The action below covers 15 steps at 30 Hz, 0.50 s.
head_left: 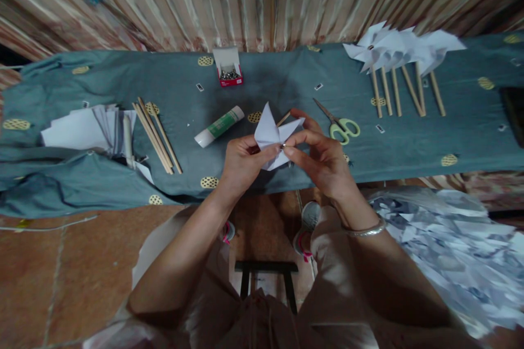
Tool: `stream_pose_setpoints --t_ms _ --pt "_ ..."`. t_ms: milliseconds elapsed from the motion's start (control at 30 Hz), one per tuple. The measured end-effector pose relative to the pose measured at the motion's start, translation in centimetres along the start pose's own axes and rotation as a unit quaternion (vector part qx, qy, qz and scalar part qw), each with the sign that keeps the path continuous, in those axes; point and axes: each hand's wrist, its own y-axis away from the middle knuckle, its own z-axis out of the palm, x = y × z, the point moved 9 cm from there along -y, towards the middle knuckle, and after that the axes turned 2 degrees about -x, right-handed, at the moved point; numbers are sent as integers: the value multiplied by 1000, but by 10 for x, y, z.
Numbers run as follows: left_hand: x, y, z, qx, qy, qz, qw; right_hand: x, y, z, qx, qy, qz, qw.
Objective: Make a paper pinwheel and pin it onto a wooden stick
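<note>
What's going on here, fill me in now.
The person's left hand holds folded white paper while the right hand pinches a small shiny piece at the paper's middle. Pinwheels on sticks lie to the right, past the scissors; a white-and-green tube and an open red box are to the left.

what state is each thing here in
Paper pinwheel, folded, held in left hand and right hand
Red box, lid open, metal pins inside
Glue stick, lying on its side
Scissors, blades closed
Wooden sticks, loose
Paper sheets, stacked, fanned out
Other pinwheels, on sticks, overlapping
Tablecloth, rumpled at left
</note>
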Motion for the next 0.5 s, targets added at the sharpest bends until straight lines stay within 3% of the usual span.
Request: stream_pose_setpoints --t_ms 500 --pt "-1 0 0 -1 7 -13 1000 13 -2 4 13 -80 53 995"
